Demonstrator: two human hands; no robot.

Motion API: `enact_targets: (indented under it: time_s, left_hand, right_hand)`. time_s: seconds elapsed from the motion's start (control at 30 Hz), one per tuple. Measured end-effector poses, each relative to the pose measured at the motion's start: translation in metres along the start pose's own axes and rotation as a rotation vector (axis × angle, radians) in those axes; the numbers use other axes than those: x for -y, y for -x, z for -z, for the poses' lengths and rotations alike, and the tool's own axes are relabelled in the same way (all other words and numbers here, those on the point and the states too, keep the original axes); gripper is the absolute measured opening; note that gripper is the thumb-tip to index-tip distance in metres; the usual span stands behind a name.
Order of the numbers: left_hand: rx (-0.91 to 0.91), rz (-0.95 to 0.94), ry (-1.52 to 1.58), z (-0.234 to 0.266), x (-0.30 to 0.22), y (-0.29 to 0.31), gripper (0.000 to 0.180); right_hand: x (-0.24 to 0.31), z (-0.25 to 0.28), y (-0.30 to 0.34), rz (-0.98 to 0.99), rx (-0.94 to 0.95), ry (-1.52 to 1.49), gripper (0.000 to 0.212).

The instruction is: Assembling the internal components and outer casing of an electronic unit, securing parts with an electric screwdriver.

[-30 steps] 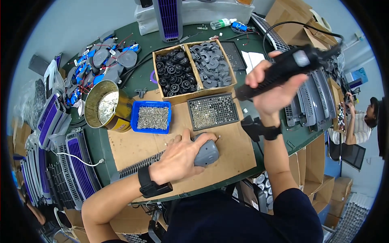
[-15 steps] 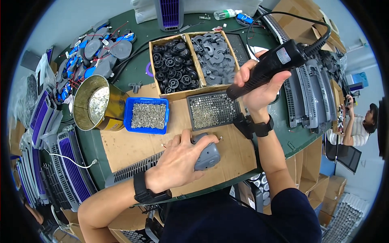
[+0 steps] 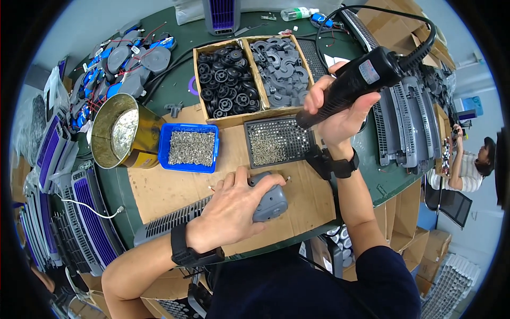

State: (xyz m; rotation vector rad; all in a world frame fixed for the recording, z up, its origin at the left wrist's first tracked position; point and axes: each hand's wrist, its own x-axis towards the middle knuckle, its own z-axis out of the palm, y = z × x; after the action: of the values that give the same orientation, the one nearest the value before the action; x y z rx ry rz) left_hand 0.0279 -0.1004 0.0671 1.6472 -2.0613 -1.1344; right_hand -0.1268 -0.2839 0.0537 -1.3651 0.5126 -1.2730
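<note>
My left hand [image 3: 228,210] is closed around the rounded end of a grey plastic fan housing [image 3: 273,203]. The housing's slotted body extends left under my wrist, along the near edge of a cardboard sheet [image 3: 311,204]. My right hand [image 3: 345,125] holds a black corded electric screwdriver [image 3: 353,80] raised above the table. Its cord end points up and right, and its narrower end points down and left over a black perforated tray [image 3: 295,139]. Loose small screws [image 3: 265,149] lie in that tray. Beside it stands a blue bin [image 3: 166,149] full of small screws.
Behind the trays, a divided cardboard box [image 3: 239,125] holds black wheels and grey plastic parts. A metal tin [image 3: 141,127] stands left of the blue bin. Wired motor parts [image 3: 119,58] pile up at far left. Grey housings [image 3: 404,127] are stacked right. Another person [image 3: 470,165] sits beyond.
The table scene has shifted slightly left in the view. My left hand still grips the fan housing, and my right hand still holds the screwdriver in nearly the same pose.
</note>
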Motion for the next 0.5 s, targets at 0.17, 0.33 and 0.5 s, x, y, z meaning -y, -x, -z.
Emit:
enact_targets:
  time_s: [0.17,0.33,0.5]
  left_hand:
    - [-0.023,-0.001,0.026,-0.001,0.001,0.002,0.076]
    - [-0.037,-0.034,0.027,-0.001,0.002,0.001,0.073]
    - [-0.111,-0.099,0.067,-0.004,0.008,0.004,0.077]
  right_hand:
    - [0.029,0.001,-0.003,0.061,0.052,-0.149,0.100]
    - [0.077,-0.017,0.017,0.207,0.252,-0.330,0.096]
    - [0.098,-0.049,0.047,0.012,0.341,-0.347,0.091]
